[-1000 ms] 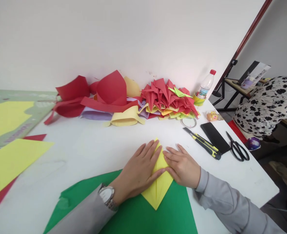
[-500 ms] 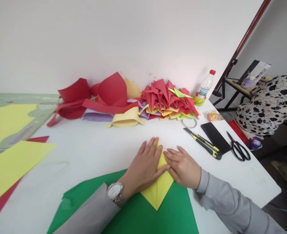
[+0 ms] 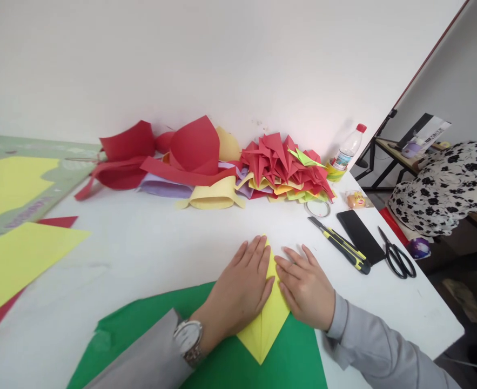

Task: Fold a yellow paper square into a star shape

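Observation:
A folded yellow paper point(image 3: 267, 319) in a kite shape, with a crease down its middle, lies partly on a large green sheet point(image 3: 157, 319). Flat on its left side rests my left hand point(image 3: 240, 286), fingers stretched toward the top point, a watch on the wrist. My right hand point(image 3: 305, 283) touches the right edge with its fingers spread a little. Both hands press from above and cover parts of the folded paper's two sides.
Behind the hands lie red folded paper pieces point(image 3: 276, 162) and curved paper forms point(image 3: 195, 148). To the right are a utility knife point(image 3: 341, 247), a black flat case point(image 3: 361, 236), scissors point(image 3: 396, 256) and a bottle point(image 3: 347, 148). Yellow sheets point(image 3: 23, 259) lie left. A person point(image 3: 444, 183) in floral clothing is beyond the table.
My left thumb has lifted away from the right hand, and a gap has opened between the hands over the yellow paper. The view has shifted slightly.

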Action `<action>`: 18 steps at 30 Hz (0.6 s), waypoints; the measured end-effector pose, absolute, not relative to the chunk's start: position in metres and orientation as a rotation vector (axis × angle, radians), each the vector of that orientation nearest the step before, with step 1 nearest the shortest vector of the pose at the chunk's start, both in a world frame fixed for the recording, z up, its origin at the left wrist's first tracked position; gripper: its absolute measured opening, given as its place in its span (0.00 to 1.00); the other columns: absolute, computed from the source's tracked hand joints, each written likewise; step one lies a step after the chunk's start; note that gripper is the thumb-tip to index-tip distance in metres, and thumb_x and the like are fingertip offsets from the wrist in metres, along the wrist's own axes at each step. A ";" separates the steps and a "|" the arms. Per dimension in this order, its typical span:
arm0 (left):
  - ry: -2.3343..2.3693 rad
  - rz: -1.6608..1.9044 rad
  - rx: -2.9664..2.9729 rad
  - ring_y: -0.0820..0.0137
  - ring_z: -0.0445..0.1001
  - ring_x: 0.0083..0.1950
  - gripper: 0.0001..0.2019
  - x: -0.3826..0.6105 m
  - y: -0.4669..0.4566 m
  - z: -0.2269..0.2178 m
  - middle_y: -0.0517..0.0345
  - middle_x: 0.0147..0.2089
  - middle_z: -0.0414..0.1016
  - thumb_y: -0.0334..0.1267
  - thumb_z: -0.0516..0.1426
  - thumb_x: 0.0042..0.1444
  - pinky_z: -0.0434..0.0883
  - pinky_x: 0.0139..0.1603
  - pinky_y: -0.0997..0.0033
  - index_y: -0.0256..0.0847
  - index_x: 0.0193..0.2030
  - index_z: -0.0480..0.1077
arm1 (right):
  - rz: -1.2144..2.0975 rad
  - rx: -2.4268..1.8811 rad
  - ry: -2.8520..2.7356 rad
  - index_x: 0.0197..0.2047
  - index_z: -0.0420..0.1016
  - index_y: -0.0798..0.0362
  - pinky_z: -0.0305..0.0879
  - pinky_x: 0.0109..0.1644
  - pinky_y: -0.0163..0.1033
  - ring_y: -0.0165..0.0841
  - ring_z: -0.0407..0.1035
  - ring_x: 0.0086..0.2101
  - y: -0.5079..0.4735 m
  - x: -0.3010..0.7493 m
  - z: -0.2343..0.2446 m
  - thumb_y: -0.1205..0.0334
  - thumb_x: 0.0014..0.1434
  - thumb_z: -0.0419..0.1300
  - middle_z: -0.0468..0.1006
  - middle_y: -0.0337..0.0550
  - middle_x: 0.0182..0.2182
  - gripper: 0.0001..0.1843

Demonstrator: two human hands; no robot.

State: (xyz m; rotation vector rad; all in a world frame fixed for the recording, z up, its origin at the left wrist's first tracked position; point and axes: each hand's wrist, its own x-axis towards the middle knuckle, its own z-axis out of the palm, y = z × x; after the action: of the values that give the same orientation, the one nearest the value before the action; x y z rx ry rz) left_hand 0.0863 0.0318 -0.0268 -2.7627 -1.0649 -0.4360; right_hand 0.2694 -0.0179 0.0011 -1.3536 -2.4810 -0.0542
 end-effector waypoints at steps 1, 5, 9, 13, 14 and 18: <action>-1.072 -0.440 -2.766 0.48 0.59 0.70 0.27 0.086 0.032 -0.027 0.28 0.67 0.62 0.41 0.42 0.65 0.57 0.68 0.48 0.21 0.61 0.65 | -0.053 -1.380 -2.487 0.56 0.73 0.57 0.48 0.68 0.62 0.46 0.58 0.63 -0.018 0.269 0.002 0.64 0.69 0.48 0.73 0.49 0.59 0.19; -1.067 -0.461 -2.763 0.49 0.58 0.70 0.27 0.086 0.031 -0.028 0.29 0.67 0.61 0.41 0.43 0.64 0.57 0.67 0.47 0.22 0.62 0.64 | -0.068 -1.485 -2.522 0.60 0.70 0.56 0.48 0.67 0.66 0.49 0.52 0.65 -0.015 0.267 0.004 0.60 0.70 0.46 0.65 0.48 0.65 0.21; -1.095 -0.483 -2.729 0.45 0.59 0.69 0.28 0.089 0.030 -0.029 0.25 0.66 0.62 0.42 0.44 0.63 0.59 0.66 0.46 0.20 0.60 0.65 | -0.091 -1.552 -2.517 0.63 0.67 0.53 0.47 0.67 0.65 0.48 0.50 0.66 -0.009 0.263 0.004 0.59 0.70 0.46 0.62 0.48 0.66 0.21; -1.180 -0.509 -2.734 0.44 0.59 0.69 0.27 0.092 0.028 -0.028 0.24 0.66 0.62 0.43 0.45 0.63 0.57 0.67 0.46 0.21 0.59 0.68 | -0.091 -1.618 -2.488 0.63 0.66 0.51 0.46 0.67 0.63 0.47 0.51 0.66 -0.002 0.258 0.005 0.58 0.71 0.45 0.63 0.47 0.66 0.22; -1.190 -0.512 -2.740 0.44 0.58 0.69 0.27 0.092 0.028 -0.028 0.25 0.66 0.62 0.43 0.45 0.63 0.57 0.68 0.47 0.21 0.59 0.68 | -0.093 -1.630 -2.485 0.63 0.66 0.51 0.46 0.68 0.62 0.46 0.51 0.66 0.000 0.256 0.006 0.58 0.71 0.45 0.63 0.47 0.66 0.22; -1.188 -0.532 -2.741 0.45 0.59 0.69 0.28 0.093 0.027 -0.028 0.26 0.66 0.63 0.43 0.45 0.64 0.56 0.68 0.47 0.20 0.59 0.67 | -0.103 -1.661 -2.486 0.63 0.67 0.51 0.45 0.68 0.61 0.45 0.51 0.66 0.009 0.252 0.007 0.57 0.71 0.44 0.63 0.47 0.66 0.22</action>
State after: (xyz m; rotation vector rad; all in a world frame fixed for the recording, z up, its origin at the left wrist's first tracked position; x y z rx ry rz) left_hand 0.0933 0.0271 -0.0277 -2.7408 -1.1880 -0.5321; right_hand 0.2516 0.0089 0.0075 -1.6606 -2.4862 -0.1029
